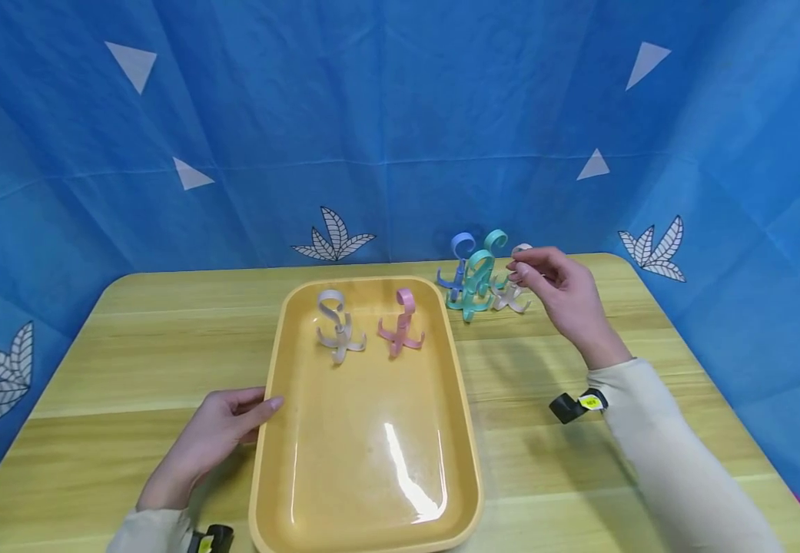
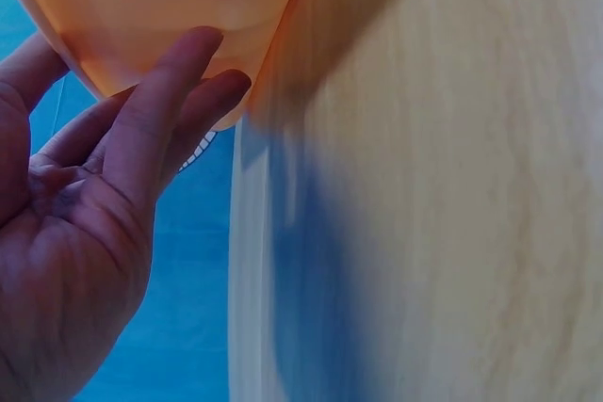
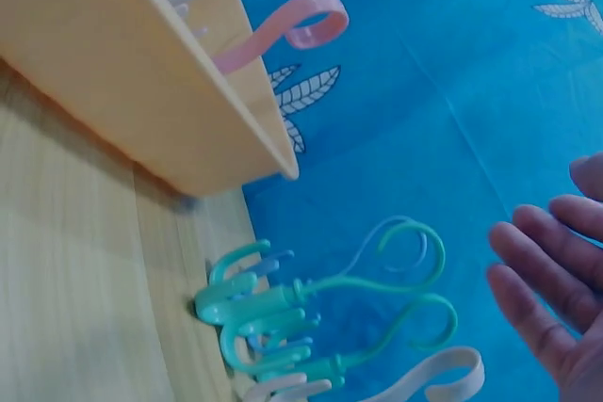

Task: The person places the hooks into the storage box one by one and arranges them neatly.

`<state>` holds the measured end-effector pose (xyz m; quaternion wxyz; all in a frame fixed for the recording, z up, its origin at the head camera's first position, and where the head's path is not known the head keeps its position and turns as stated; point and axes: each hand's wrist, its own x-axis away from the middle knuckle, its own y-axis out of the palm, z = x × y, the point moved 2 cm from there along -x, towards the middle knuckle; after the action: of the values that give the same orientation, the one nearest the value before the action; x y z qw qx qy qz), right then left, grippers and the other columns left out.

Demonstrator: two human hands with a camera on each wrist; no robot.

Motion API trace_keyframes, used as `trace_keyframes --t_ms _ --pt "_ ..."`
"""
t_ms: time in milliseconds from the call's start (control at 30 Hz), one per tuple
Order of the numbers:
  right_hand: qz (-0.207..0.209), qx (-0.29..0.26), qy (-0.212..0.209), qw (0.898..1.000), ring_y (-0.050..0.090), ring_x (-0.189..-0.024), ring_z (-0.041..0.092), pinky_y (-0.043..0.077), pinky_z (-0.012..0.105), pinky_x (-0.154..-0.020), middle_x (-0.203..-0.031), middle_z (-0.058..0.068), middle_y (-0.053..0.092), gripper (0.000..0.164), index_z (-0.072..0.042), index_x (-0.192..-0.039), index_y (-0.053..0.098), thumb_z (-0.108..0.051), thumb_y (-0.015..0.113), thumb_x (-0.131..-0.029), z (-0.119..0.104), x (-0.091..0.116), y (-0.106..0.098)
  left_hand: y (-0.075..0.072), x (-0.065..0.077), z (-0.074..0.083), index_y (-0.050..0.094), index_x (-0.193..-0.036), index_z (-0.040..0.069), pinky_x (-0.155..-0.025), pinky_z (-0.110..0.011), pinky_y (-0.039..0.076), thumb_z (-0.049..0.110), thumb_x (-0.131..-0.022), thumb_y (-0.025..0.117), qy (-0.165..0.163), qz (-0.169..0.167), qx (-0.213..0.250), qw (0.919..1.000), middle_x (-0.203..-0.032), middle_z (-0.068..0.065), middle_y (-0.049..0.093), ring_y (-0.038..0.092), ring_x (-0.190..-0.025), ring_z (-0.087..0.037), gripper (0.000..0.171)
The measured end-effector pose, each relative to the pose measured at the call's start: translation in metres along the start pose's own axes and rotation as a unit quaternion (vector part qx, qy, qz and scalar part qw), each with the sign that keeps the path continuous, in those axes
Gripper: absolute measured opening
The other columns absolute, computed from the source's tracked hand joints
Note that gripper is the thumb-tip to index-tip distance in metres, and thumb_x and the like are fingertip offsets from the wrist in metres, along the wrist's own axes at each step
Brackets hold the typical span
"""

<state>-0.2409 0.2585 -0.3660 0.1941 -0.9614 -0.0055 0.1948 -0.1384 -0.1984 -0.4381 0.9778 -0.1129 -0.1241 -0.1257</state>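
My left hand (image 1: 209, 434) grips the left rim of a yellow tray (image 1: 365, 430), thumb over the edge and fingers against the outer wall. Inside the tray, near its far end, stand a whitish multi-prong swivel hook (image 1: 340, 343) and a pink hook (image 1: 400, 338). My right hand (image 1: 571, 303) hovers beside another white hook (image 1: 509, 298) at the right of a cluster. In the right wrist view, its loosely extended fingers (image 3: 528, 256) are apart from that hook's curled top. Two teal hooks (image 1: 469, 306) and a blue hook (image 1: 456, 283) complete the cluster.
The hook cluster stands on the wooden table (image 1: 164, 346) beyond the tray's far right corner, close to the back edge. A blue patterned curtain (image 1: 386, 115) hangs behind and along the sides. Each wrist wears a black camera strap (image 1: 569, 407).
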Motion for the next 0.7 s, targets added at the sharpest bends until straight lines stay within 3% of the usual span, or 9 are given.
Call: trace_keyframes --t_ms 200,433,533,700 --pt "0.066 0.002 -0.005 0.998 0.061 -0.101 0.012 0.05 0.018 -0.086 -0.113 0.008 0.065 0.028 0.002 -0.12 0.063 -0.015 0.063 -0.098 0.006 -0.006 -0.007 0.0 0.0 0.0 0.056 -0.131 -0.011 -0.077 -0.035 0.059 0.028 -0.098 0.064 -0.004 0.0 0.001 1.0 -0.114 -0.02 0.067 0.068 -0.095 -0.023 0.052" --pt "0.1 -0.026 -0.014 0.995 0.056 -0.114 0.018 0.045 0.032 -0.101 -0.124 0.014 0.061 0.031 0.004 -0.124 0.06 -0.007 0.065 -0.096 0.02 -0.015 -0.009 0.0 0.0 0.0 0.054 -0.131 -0.013 -0.078 -0.037 0.059 0.026 -0.098 0.064 -0.001 -0.009 0.011 0.9999 -0.116 -0.022 0.066 0.068 -0.097 -0.024 0.052" --pt "0.098 -0.024 0.009 0.995 0.052 -0.123 0.022 0.041 0.035 -0.106 -0.133 0.014 0.057 0.036 0.002 -0.129 0.058 -0.01 0.065 -0.096 0.027 -0.019 -0.009 0.0 0.0 0.0 0.055 -0.131 -0.013 -0.079 -0.036 0.059 0.026 -0.098 0.064 -0.001 -0.01 0.011 0.9999 -0.116 -0.022 0.066 0.067 -0.097 -0.024 0.052" --pt "0.09 -0.014 0.066 0.994 0.046 -0.132 0.026 0.04 0.03 -0.107 -0.142 0.015 0.05 0.05 0.0 -0.14 0.051 -0.022 0.065 -0.097 0.038 -0.024 -0.006 0.0 0.0 0.0 0.055 -0.13 -0.013 -0.078 -0.037 0.059 0.026 -0.098 0.063 0.002 -0.016 0.014 0.9998 -0.114 -0.022 0.066 0.068 -0.096 -0.025 0.051"
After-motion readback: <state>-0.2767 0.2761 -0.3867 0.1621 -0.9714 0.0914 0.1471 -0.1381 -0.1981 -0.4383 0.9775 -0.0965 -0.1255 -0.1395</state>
